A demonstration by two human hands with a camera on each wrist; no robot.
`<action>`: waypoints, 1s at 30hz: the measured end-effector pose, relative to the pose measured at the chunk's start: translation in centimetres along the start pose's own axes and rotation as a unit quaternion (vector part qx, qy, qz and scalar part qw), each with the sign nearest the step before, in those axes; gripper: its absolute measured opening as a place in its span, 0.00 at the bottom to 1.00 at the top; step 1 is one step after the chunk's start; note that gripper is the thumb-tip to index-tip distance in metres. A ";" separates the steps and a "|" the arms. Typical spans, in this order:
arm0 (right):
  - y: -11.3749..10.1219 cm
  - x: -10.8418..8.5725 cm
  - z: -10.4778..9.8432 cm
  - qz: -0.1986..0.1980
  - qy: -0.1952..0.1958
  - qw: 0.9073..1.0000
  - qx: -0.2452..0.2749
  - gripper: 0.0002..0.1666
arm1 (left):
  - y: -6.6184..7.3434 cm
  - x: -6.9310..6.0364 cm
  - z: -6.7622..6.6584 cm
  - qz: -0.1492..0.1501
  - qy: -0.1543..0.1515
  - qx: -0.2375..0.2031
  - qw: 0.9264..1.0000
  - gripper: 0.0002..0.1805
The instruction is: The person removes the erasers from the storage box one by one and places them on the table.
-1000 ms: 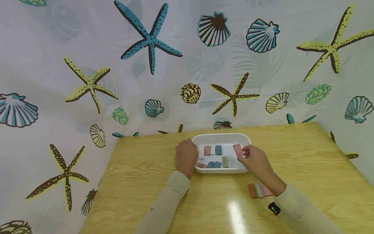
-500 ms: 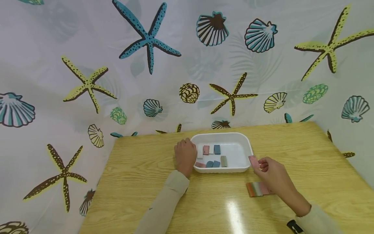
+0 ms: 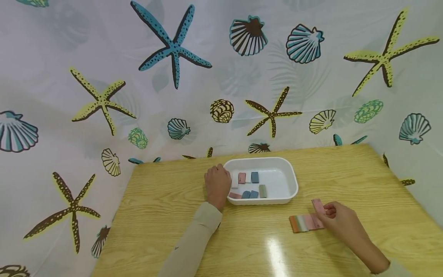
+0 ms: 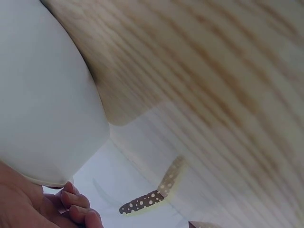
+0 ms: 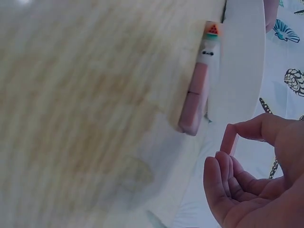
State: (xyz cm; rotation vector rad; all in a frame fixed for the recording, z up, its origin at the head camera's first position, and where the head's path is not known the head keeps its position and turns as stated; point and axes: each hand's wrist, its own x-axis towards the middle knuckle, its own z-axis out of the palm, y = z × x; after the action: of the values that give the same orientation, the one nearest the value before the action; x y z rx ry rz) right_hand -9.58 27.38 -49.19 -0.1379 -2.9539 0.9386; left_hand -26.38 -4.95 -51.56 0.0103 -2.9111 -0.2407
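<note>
A person's right hand (image 3: 342,220) pinches a small pink rectangular block (image 3: 318,206) by its edge between thumb and fingers, holding it raised and tilted near the pink end of a short row of small rectangular blocks (image 3: 301,223) on the light yellow wood-grain table (image 3: 162,215). The right wrist view shows a gap between the held block and that row. From the person's left to right the row runs orange and green, then white, then two pink pieces, side by side; in the right wrist view the orange end bears a dotted wedge and the white piece small dark marks. The left hand (image 3: 218,184) grips the left end of a white plastic tray (image 3: 278,184) with rounded corners, its fingers curled at the rim. Inside the tray, toward the left, the back group holds a white block (image 3: 234,180), a pink block (image 3: 242,177), another white block (image 3: 248,177) and a blue-grey block (image 3: 255,177). Nearer the front lie a pink piece (image 3: 235,195), two blue pieces (image 3: 246,194) and an upright-looking grey-beige block (image 3: 263,191). Behind the table hangs a pale cloth (image 3: 214,23) printed with starfish and shells.
</note>
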 end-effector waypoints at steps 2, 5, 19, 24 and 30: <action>0.6 -0.3 0.0 0.008 -0.007 1.000 -0.002 0.33 | -0.1 0.0 0.0 0.000 0.000 0.000 1.000 0.16; 1.2 -0.8 0.0 0.022 -0.019 1.000 -0.006 0.35 | -0.1 0.0 0.1 0.001 0.003 -0.001 1.000 0.16; 2.8 -1.9 0.3 0.053 -0.058 0.997 -0.015 0.36 | 0.1 -0.2 -0.1 -0.001 -0.005 -0.003 1.000 0.16; 3.1 -2.0 0.2 0.047 -0.061 0.997 -0.011 0.32 | 0.1 -0.1 0.0 -0.001 0.000 -0.006 1.000 0.16; 3.5 -1.9 0.5 0.032 -0.068 0.997 -0.007 0.28 | 0.0 -0.1 0.0 0.000 0.005 -0.009 1.000 0.16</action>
State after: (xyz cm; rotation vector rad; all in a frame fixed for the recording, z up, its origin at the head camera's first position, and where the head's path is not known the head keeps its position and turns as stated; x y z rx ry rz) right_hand -7.49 29.76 -51.59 -0.1756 -3.0989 0.9713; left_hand -26.30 -4.94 -51.53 0.0087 -2.8978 -0.2669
